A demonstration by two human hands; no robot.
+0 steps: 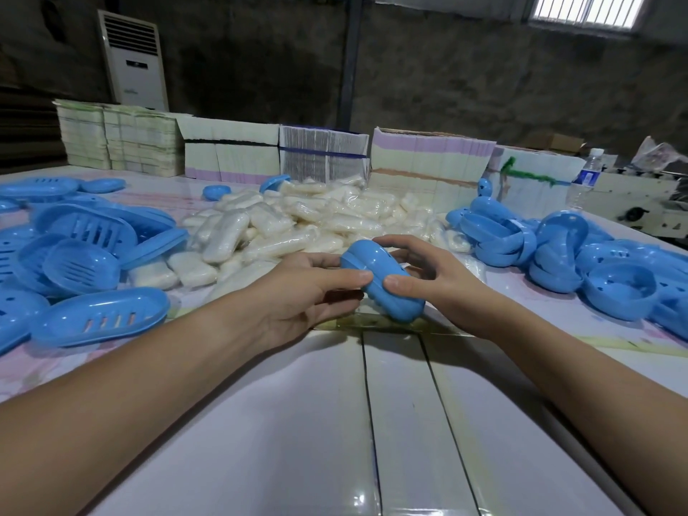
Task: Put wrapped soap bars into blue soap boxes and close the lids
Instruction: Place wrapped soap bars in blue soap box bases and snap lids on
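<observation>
Gripping a closed blue soap box (pixel 381 279) above the table's (pixel 298 422) near edge, left hand (pixel 305 292) and right hand (pixel 432 273) pinch it, probably lid seated, wrapped soap bars (pixel 283 225) piled just behind.

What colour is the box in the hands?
The soap box is blue, seen in the head view.

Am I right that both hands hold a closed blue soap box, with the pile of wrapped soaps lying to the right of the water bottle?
Not quite. Both hands, left hand and right hand, do hold the closed blue soap box, but the head view shows the pile of wrapped soaps left of the water bottle.
</observation>
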